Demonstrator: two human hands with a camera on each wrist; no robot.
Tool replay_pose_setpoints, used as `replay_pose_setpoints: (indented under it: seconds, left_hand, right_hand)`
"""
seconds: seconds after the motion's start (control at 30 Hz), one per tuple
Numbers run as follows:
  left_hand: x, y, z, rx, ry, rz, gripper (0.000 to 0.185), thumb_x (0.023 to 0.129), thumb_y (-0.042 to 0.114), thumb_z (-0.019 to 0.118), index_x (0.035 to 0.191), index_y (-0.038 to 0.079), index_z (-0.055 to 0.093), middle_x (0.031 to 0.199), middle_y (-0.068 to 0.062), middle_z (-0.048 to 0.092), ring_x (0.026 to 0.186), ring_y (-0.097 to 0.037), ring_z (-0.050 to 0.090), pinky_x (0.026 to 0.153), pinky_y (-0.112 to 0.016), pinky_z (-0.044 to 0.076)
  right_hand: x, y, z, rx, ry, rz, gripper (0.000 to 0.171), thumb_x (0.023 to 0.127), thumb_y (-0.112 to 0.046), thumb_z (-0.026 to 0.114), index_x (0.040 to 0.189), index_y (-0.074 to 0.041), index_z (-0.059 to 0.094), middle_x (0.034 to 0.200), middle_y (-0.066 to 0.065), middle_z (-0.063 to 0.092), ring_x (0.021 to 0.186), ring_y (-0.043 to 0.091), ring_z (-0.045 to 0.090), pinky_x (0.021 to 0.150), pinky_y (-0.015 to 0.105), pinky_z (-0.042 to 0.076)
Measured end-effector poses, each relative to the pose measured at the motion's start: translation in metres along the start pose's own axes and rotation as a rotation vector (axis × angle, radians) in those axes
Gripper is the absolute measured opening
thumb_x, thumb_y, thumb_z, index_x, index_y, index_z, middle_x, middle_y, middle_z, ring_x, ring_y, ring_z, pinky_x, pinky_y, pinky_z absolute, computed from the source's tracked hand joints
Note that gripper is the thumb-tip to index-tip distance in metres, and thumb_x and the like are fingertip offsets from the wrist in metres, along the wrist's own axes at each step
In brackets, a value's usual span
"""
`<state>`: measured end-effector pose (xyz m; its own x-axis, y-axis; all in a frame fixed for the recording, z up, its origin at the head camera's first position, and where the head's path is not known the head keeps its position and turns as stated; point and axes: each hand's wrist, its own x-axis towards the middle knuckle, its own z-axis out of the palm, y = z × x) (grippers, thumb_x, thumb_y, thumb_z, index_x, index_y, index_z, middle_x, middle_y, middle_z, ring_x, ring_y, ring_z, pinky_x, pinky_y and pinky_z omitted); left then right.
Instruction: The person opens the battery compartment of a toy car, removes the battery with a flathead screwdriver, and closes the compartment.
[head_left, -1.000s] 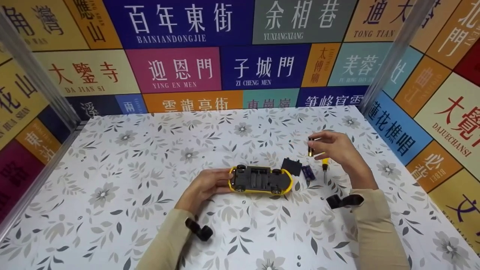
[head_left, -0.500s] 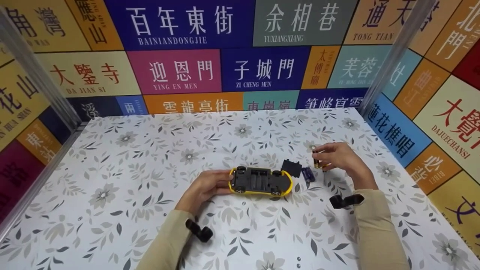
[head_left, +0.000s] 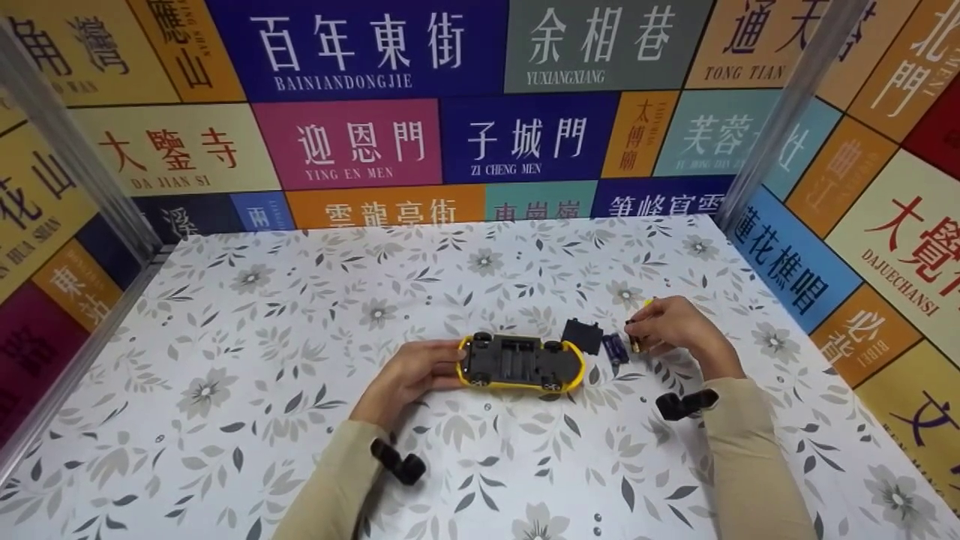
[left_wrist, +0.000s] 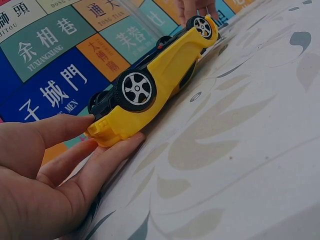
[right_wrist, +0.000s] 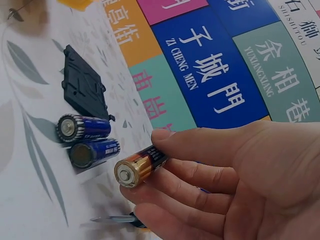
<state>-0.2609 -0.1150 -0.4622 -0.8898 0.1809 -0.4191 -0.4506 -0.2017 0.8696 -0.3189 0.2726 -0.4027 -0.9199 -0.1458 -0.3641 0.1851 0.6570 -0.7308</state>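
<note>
A yellow toy car (head_left: 484,365) lies upside down on the table, its black underside up and the battery compartment (head_left: 517,358) uncovered. My left hand (head_left: 409,373) pinches one end of it between thumb and fingers, and the left wrist view shows the car's yellow side and silver-spoked wheels. My right hand (head_left: 686,331) holds a gold-and-black battery (right_wrist: 140,167) between thumb and fingers, low over the table. Two blue batteries (right_wrist: 95,137) lie side by side just left of that hand. Beside them is a black battery cover (head_left: 583,336).
A screwdriver lies under and beside my right hand; its shaft (right_wrist: 112,219) shows in the right wrist view, its yellow handle mostly hidden. The table (head_left: 300,315) has a floral cover. Printed panels (head_left: 345,142) stand at the back and sides.
My right hand has come down and slightly nearer with the gold-and-black battery, now beside the blue batteries and over the screwdriver. My left hand and the car have stayed put.
</note>
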Motion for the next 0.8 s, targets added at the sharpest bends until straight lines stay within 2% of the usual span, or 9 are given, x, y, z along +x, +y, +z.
replay_pose_setpoints:
  seconds: [0.27, 0.47, 0.8]
  left_hand:
    - [0.0021, -0.002, -0.0015, 0.006, -0.02, 0.018, 0.047, 0.091, -0.002, 0.064, 0.137, -0.007, 0.055, 0.104, -0.02, 0.076, 0.082, -0.021, 0.074, 0.078, -0.037, 0.064]
    - [0.0022, -0.0021, -0.0014, 0.008, -0.006, 0.012, 0.047, 0.091, -0.002, 0.064, 0.137, -0.006, 0.055, 0.108, -0.023, 0.074, 0.082, -0.022, 0.075, 0.079, -0.039, 0.064]
    - [0.0007, -0.001, -0.0004, 0.004, -0.007, 0.003, 0.047, 0.091, -0.003, 0.064, 0.137, -0.005, 0.056, 0.115, -0.026, 0.071, 0.083, -0.022, 0.075, 0.08, -0.039, 0.064]
  right_hand:
    - [0.0018, 0.002, 0.002, -0.04, -0.001, 0.019, 0.045, 0.093, -0.023, 0.071, 0.127, 0.005, 0.06, 0.096, 0.004, 0.072, 0.075, 0.012, 0.07, 0.073, 0.03, 0.062]
    - [0.0052, 0.0045, 0.0044, -0.087, 0.009, 0.037, 0.041, 0.092, -0.023, 0.072, 0.122, 0.004, 0.064, 0.092, 0.004, 0.074, 0.072, 0.011, 0.069, 0.068, 0.027, 0.058]
    - [0.0084, 0.0048, 0.0091, -0.103, 0.021, 0.056, 0.041, 0.09, -0.022, 0.073, 0.118, 0.006, 0.062, 0.086, 0.002, 0.067, 0.068, 0.01, 0.061, 0.063, 0.024, 0.054]
